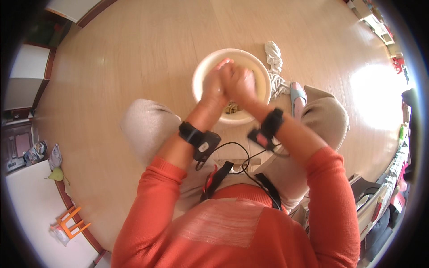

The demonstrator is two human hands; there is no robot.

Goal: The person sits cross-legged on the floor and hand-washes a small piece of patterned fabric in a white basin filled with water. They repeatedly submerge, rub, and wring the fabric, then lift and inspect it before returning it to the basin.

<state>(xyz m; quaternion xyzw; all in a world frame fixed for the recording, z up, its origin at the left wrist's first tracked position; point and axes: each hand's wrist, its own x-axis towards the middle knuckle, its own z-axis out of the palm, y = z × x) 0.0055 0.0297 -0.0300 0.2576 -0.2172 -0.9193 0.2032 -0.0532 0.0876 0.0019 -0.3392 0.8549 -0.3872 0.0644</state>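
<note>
Over a white round basin [198, 83], my left hand [214, 85] and my right hand [244, 83] are pressed together, wet and a little blurred. The right fingers are curled against the left palm, and the left fingertips point away from me. Whether anything is squeezed between the hands is hidden. Below my wrists, a bunched, patterned piece of cloth [232, 108] lies in the basin, which seems to hold cloudy water. Twisted pale wet cloth [274, 57] rests on the floor just right of the basin.
My knees flank the basin, and a slippered foot [297, 97] is beside the pale cloth. Black wrist devices [206, 144] have cables [234, 144] hanging across my lap. Toward the left wall stands an orange stool [70, 224]. Wood-look floor [150, 50] surrounds me.
</note>
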